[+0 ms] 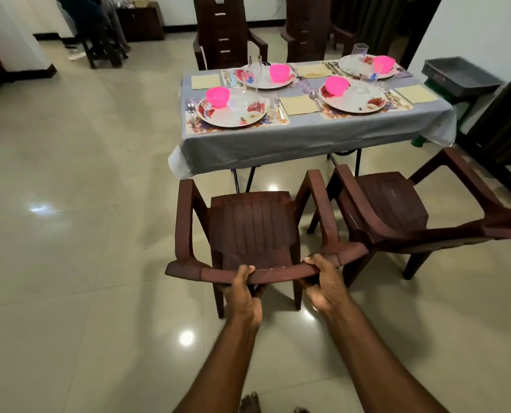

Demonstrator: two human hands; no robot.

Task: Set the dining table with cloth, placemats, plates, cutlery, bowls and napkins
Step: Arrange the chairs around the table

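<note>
Grey cloth (278, 141) draped over the counter, hanging at near edge. Four floral placemats, each under a white flowered plate (233, 110) carrying a pink plastic bowl (217, 96). Steel cutlery (276, 108) beside plates; flat yellow napkins (298, 104) between settings.

We see a grey tablecloth (278, 144), white plates (233, 113) with red floral prints, bright pink bowls (217, 96), pale yellow napkins (298, 104), flower-patterned placemats (194, 128), dark brown ribbed chairs (254, 231) and glossy beige floor tiles (84, 234).
</note>
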